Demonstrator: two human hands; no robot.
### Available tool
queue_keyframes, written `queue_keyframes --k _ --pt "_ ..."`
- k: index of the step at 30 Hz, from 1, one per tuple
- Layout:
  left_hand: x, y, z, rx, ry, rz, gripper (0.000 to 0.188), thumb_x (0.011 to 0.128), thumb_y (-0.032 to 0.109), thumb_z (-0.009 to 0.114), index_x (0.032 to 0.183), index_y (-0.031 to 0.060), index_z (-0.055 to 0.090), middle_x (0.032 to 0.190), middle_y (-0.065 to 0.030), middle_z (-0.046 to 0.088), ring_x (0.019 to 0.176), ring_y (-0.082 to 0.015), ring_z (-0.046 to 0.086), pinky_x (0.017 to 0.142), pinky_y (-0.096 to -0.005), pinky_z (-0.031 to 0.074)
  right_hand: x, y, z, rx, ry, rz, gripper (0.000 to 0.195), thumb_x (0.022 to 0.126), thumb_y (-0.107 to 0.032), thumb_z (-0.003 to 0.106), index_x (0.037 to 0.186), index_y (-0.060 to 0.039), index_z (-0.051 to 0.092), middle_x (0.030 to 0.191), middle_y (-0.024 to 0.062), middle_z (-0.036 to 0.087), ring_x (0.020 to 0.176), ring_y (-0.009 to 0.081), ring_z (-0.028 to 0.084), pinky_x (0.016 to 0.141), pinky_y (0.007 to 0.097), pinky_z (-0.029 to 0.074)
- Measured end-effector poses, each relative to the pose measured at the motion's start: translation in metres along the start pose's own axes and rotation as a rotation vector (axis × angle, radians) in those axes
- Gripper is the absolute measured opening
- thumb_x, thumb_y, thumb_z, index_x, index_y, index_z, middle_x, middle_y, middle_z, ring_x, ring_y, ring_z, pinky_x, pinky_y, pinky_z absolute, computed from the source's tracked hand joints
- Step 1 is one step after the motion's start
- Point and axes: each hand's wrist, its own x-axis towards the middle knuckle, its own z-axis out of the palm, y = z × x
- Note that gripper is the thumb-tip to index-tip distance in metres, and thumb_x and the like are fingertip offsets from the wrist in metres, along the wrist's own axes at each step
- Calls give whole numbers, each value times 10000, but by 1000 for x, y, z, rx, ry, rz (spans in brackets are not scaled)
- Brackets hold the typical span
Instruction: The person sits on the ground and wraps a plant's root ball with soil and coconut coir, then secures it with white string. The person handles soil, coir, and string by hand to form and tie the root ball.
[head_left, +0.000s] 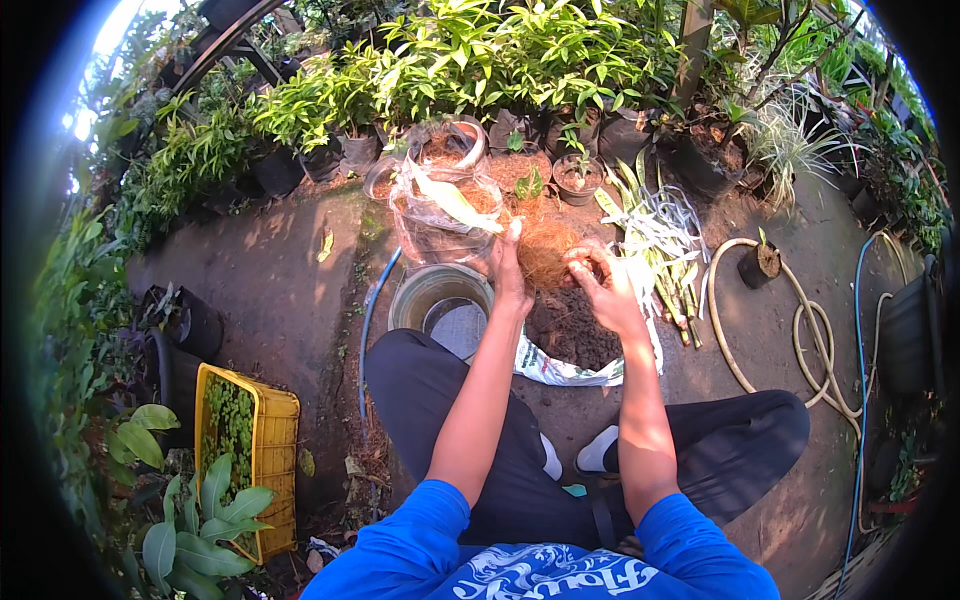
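My left hand (511, 262) grips the base of a plant cutting with a long pale leaf (454, 196), its fingers beside a tuft of brown coconut fibre (544, 251). On the right side of the tuft, my right hand (600, 281) pinches the fibre. Below both hands lies an open white plastic sack (559, 371) holding dark soil (574, 330). A round bucket (401, 296) stands left of the sack. Behind the left hand is a clear plastic bag (427, 232) with brown fibre inside.
Leafy cuttings (667, 277) and pale strips (671, 217) lie right of the sack. A beige hose (712, 300) coils around a small potted seedling (759, 264). Potted plants line the back, a terracotta-coloured pot (474, 142) among them. A yellow crate (277, 450) stands at left, near a blue hose (365, 322).
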Motion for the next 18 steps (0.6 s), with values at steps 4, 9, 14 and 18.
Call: queue_keyframes --k 4,9,14,18 --pt "-1 -10 2 59 -34 164 488 794 111 774 1198 0 524 1127 -94 608 978 -163 601 853 -327 502 -3 -15 0 204 45 137 154 949 -64 586 1085 7 593 987 66 612 793 120 627 704 264 540" --pt "-4 -9 13 120 19 189 443 806 99 762 1177 -3 542 1085 -74 635 927 -154 617 835 -308 505 -3 -39 -10 -83 -47 205 167 945 -51 580 1102 5 583 975 62 626 811 121 628 694 264 547" --pt "-4 -10 13 214 53 171 444 794 78 771 1170 -7 551 1074 -67 643 912 -151 625 820 -301 509 -6 -35 -17 -54 -136 146 197 925 -75 618 1108 -1 604 949 63 638 835 138 636 708 260 533" --pt "-3 -7 8 289 15 137 439 783 67 776 1153 -11 554 1065 -73 651 895 -151 635 807 -294 517 -3 -51 -22 -613 -245 -83 185 873 -91 695 1026 4 652 891 37 644 861 128 636 758 270 513"
